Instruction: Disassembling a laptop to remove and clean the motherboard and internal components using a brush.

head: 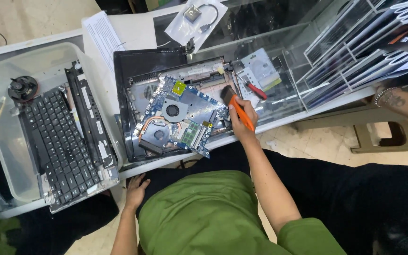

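My right hand (241, 118) reached forward over the counter (138, 35), forearm angled up from my lap, fingers wrapped shut round an orange-handled brush (237, 106). Its bristles sat at the right edge of the blue board (185, 115), which lay in the open black laptop shell (133, 71). My left hand (135, 189) hung low below the counter's near edge, fingers loosely spread, holding nothing. A red screwdriver (256, 89) lay just right of the brush. The keyboard (57, 141) filled a tray (1, 123) to the left, leaving little free room.
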